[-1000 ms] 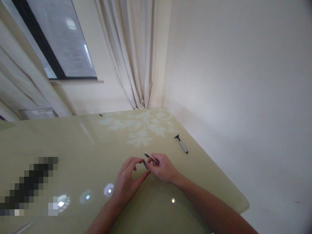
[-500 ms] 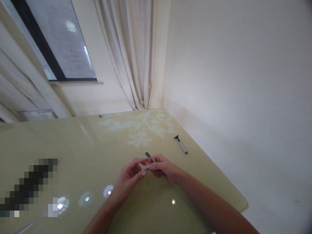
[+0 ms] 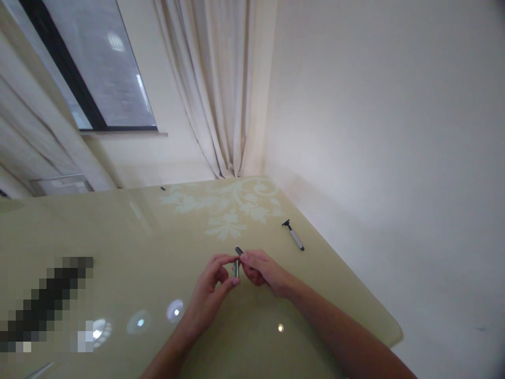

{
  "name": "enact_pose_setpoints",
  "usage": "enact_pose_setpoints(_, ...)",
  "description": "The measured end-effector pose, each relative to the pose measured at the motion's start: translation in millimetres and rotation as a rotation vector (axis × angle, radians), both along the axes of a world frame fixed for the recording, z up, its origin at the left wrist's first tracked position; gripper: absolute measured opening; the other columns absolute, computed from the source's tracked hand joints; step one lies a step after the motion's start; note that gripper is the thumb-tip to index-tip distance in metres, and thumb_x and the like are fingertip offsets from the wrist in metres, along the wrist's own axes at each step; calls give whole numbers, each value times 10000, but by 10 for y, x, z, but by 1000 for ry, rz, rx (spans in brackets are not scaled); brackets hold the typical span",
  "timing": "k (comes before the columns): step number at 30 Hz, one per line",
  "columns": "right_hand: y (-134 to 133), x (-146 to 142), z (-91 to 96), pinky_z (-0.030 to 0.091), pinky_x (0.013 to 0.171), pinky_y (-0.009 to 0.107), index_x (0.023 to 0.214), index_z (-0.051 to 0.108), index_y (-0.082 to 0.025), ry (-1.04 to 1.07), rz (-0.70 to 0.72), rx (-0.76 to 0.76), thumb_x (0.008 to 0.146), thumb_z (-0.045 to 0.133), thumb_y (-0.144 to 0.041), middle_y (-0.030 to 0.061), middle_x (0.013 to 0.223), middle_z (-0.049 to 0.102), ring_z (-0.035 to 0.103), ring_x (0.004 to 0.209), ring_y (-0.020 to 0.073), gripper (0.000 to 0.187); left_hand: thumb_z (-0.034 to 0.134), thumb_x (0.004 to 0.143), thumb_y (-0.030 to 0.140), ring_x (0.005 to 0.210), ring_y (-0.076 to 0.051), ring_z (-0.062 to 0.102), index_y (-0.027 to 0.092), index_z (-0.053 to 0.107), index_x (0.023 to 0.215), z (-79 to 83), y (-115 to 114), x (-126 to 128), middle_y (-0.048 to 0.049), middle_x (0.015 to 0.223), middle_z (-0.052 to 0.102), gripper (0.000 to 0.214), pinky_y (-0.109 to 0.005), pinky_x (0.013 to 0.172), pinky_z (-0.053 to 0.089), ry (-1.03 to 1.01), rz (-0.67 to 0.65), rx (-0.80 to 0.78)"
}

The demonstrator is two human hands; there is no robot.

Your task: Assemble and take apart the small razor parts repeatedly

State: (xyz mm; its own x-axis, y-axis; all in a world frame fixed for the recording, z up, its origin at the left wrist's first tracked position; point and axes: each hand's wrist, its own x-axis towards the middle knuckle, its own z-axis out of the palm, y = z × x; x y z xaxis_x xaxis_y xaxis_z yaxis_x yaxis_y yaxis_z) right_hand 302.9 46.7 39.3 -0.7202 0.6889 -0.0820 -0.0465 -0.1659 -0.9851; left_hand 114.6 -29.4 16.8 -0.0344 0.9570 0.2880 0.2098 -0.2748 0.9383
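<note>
Between the thumb and fingertips of my left hand (image 3: 211, 284) is a small razor cartridge (image 3: 236, 268), a narrow piece with a green and a pale strip, held nearly upright. My right hand (image 3: 266, 268) is closed around a slim grey razor handle (image 3: 239, 251). Its dark rounded end sticks out past my thumb, while most of its length is hidden by my fingers. Both hands meet just above the table, with the cartridge right beside my right fingertips. Whether cartridge and handle touch, I cannot tell.
A second razor (image 3: 293, 235), grey with a black head, lies on the glossy greenish table (image 3: 118, 242) near its right edge. Far back lies a tiny dark piece (image 3: 163, 188). A wall (image 3: 374, 158) borders the right side, and curtains (image 3: 221, 95) hang behind.
My left fingers have turned the razor cartridge more upright, so its green and pale strips show more. The handle's visible end is shorter as my right grip shifts slightly.
</note>
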Motion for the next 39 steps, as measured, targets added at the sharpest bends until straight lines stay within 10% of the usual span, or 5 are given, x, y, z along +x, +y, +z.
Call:
enact_pose_setpoints(7,-67,25,44,329,678,273,817,622,-197,-275,-113,749,1082,413,-512,-9,714,505,462,672,145,462,806,810,428,628,-111,513,214,760,1111,45,53,-52,-20,913,656,373,-241,585,453,-34,141,-20)
enact_pose_setpoints(23,-14,53,33,246,526,254,959,784,-159,-179,109,345,1011,482,-672,-63,577,325,299,533,111,597,783,836,417,623,-102,539,239,785,1134,0,58,-58,-43,985,678,347,-245,605,470,-65,113,-16)
enact_pose_setpoints(39,13,24,6,290,575,242,989,809,-143,-197,-69,468,1033,474,-635,-62,603,319,314,559,100,597,789,816,296,672,-113,520,244,781,1095,-1,51,-57,-22,960,665,284,-250,657,442,-72,51,-33)
